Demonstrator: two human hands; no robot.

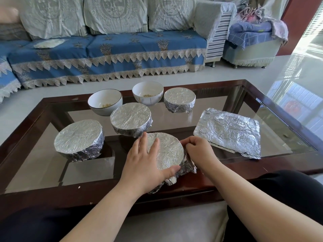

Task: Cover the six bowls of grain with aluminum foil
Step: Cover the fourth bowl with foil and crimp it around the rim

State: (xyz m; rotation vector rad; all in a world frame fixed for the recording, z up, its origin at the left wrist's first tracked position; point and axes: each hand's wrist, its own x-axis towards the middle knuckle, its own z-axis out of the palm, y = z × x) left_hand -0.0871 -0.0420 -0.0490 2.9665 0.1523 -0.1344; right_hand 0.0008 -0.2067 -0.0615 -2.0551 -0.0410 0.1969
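Six bowls stand on a glass-topped table (218, 102). The nearest bowl (170, 151) wears crinkled foil. My left hand (145, 163) lies flat on its top, fingers spread. My right hand (199, 149) has curled fingers pinching the foil against the bowl's right rim. Three other bowls are wrapped in foil: one at the left (79, 139), one in the middle (131, 118), one at the back right (179, 99). Two white bowls stand uncovered at the back, one on the left (104, 102) and one beside it (147, 92), each with a little grain inside. Loose foil sheets (229, 131) lie flat to the right.
The table has a dark wooden frame (288, 112). Beyond it stands a sofa (108, 55) with a blue cover and lace trim. An armchair (251, 44) with piled cloths stands at the back right. My knees are at the table's near edge.
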